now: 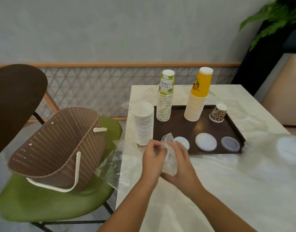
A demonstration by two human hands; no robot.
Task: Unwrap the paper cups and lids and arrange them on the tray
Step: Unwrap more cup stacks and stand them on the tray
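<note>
A dark brown tray (pixel 190 129) lies on the white table (pixel 227 190). On it stand a green-printed cup stack (pixel 165 101), a yellow-topped cup stack (pixel 196 101) and a short leopard-print cup stack (pixel 217 113). Three lid piles sit along its near side: a white one (pixel 184 142), a larger white one (pixel 205 141) and a grey one (pixel 230 143). A plain white cup stack (pixel 143 123) stands by the tray's left edge. My left hand (pixel 153 158) and my right hand (pixel 180 162) both grip a clear plastic wrapper (pixel 169 148) in front of the tray; what it contains is unclear.
A brown woven basket (pixel 60 146) with cream handles lies tilted on a green chair (pixel 48 203) left of the table. Loose clear plastic (pixel 110 166) hangs over the table's left edge, and more (pixel 277 148) lies at the right. A dark chair back (pixel 15 97) and a plant (pixel 277 17) stand behind.
</note>
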